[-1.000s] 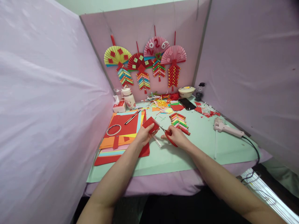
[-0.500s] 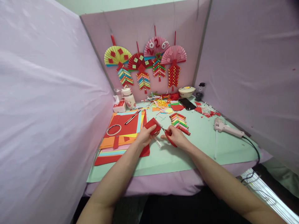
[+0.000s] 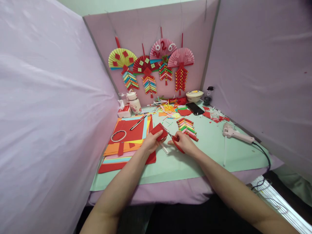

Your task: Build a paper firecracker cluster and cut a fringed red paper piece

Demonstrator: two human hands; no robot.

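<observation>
My left hand (image 3: 150, 142) pinches a small folded piece of red paper (image 3: 158, 131) just above the green table mat (image 3: 207, 156). My right hand (image 3: 185, 143) is closed round the red handles of a pair of scissors (image 3: 173, 139), whose blades point up-left into the edge of the red paper. Both hands are close together at the middle of the mat. A short white strip (image 3: 165, 149) lies on the mat under them.
A stack of coloured paper sheets (image 3: 126, 139) with a metal ring (image 3: 118, 135) lies at the left. Rolled paper tubes (image 3: 187, 127) sit behind my right hand. A glue gun (image 3: 235, 134) with its cable lies right. Paper fans (image 3: 151, 63) hang on the back wall; scraps, a phone (image 3: 195, 108) and a bowl (image 3: 194, 95) sit beyond.
The red paper has shifted a little to the right, further between the scissor blades. Both hands stay in nearly the same place.
</observation>
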